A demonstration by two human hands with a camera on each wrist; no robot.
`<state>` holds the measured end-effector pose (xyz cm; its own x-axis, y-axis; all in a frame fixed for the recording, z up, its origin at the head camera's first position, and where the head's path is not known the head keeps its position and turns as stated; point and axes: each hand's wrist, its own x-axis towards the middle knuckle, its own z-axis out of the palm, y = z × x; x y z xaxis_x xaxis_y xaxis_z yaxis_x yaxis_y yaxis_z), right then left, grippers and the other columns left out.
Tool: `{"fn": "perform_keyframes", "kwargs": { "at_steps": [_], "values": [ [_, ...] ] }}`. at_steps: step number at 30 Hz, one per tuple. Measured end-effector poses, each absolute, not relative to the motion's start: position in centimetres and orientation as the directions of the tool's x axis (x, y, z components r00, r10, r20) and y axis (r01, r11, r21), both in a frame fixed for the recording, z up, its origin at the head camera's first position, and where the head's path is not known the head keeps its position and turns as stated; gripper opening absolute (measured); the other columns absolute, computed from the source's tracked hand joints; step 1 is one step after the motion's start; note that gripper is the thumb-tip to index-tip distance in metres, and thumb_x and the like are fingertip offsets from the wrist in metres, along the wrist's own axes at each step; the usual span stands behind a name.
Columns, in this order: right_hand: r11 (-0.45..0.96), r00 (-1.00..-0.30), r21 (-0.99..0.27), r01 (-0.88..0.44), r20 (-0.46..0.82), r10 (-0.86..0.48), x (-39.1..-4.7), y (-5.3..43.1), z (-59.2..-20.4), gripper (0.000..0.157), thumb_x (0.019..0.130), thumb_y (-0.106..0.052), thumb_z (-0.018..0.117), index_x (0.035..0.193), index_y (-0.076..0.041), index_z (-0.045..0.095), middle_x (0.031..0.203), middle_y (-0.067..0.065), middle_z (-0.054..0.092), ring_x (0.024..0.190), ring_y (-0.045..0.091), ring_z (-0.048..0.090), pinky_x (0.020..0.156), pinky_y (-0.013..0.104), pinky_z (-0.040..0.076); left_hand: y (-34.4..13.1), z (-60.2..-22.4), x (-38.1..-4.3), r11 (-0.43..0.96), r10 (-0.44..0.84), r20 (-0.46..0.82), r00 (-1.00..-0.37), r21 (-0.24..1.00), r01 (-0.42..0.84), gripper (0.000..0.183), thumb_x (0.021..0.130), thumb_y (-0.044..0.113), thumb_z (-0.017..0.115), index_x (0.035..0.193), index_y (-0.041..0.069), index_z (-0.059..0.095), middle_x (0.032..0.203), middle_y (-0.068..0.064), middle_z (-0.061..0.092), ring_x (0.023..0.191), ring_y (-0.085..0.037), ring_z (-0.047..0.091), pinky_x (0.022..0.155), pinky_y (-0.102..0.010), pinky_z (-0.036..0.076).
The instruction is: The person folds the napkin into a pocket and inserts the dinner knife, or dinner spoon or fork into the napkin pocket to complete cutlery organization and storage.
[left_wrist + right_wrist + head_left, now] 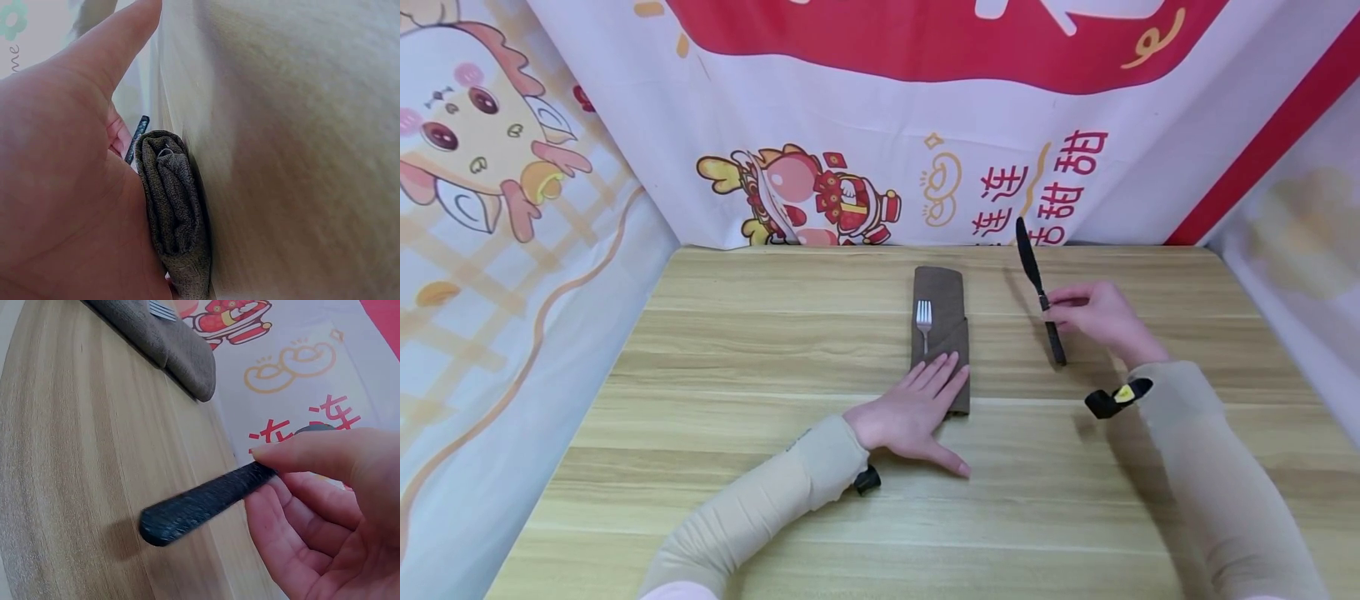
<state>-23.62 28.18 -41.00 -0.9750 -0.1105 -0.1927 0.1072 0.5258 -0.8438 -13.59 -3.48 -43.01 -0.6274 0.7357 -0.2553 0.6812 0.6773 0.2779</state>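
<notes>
A folded brown cloth napkin [942,292] lies lengthwise near the middle of the table. From its fold sticks the silver head of a fork [924,315]; the fork's lower part is hidden. My left hand [913,417] rests flat on the napkin's near part, fingers straight and thumb spread out over the wood. In the left wrist view the rolled layers of the napkin's end [172,200] show beside the palm. To the right, my right hand [1097,317] pinches a black table knife [1030,258] by its handle between thumb and fingers, above the table, blade pointing away.
The wood-grain table [737,350] ends at a printed white and red cloth [880,117] hanging behind it. More printed cloth [490,333] hangs along the left side, and a pale one [1307,250] on the right. Each wrist wears a black strap [1118,397].
</notes>
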Motion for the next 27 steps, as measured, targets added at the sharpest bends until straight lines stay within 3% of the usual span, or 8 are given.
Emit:
{"fn": "perform_keyframes", "kwargs": {
  "at_steps": [10, 18, 27],
  "values": [
    [0.446, -0.971, -0.886, 0.125, -0.202, -0.13, -23.6, 27.7, -41.0, 0.045, 0.095, -0.013, 0.075, 0.133, 0.008, 0.06, 0.126, 0.023, 0.064, 0.086, 0.011, 0.071, 0.085, 0.032, 0.058, -3.5, -42.9, -13.5, 0.679, 0.734, -0.262, -0.626, 0.282, 0.678, 0.129, 0.08, 0.079, 0.065, 0.162, 0.004, 0.0, 0.168, -0.018, -0.008, 0.154, -0.028, -0.006, 0.122, -0.042, -0.001],
    [0.43, -0.976, -0.895, 0.118, -0.185, -0.118, -23.1, 27.0, -40.3, 0.047, 0.092, -0.02, 0.079, 0.129, 0.004, 0.063, 0.113, 0.012, 0.071, 0.089, 0.022, 0.073, 0.085, 0.036, 0.058, -3.5, -43.0, -13.6, 0.68, 0.733, -0.262, -0.627, 0.273, 0.681, 0.129, 0.08, 0.081, 0.063, 0.162, 0.004, -0.001, 0.168, -0.018, -0.008, 0.154, -0.028, -0.006, 0.122, -0.041, 0.0],
    [0.375, -0.979, -0.925, 0.058, -0.126, -0.16, -22.4, 25.2, -39.8, 0.045, 0.091, -0.015, 0.08, 0.125, 0.008, 0.063, 0.107, 0.012, 0.073, 0.087, 0.023, 0.073, 0.085, 0.039, 0.059, -3.6, -43.0, -13.6, 0.678, 0.735, -0.261, -0.625, 0.276, 0.682, 0.129, 0.08, 0.081, 0.063, 0.162, 0.005, 0.0, 0.168, -0.018, -0.007, 0.153, -0.028, -0.005, 0.122, -0.041, -0.001]
  ]
}}
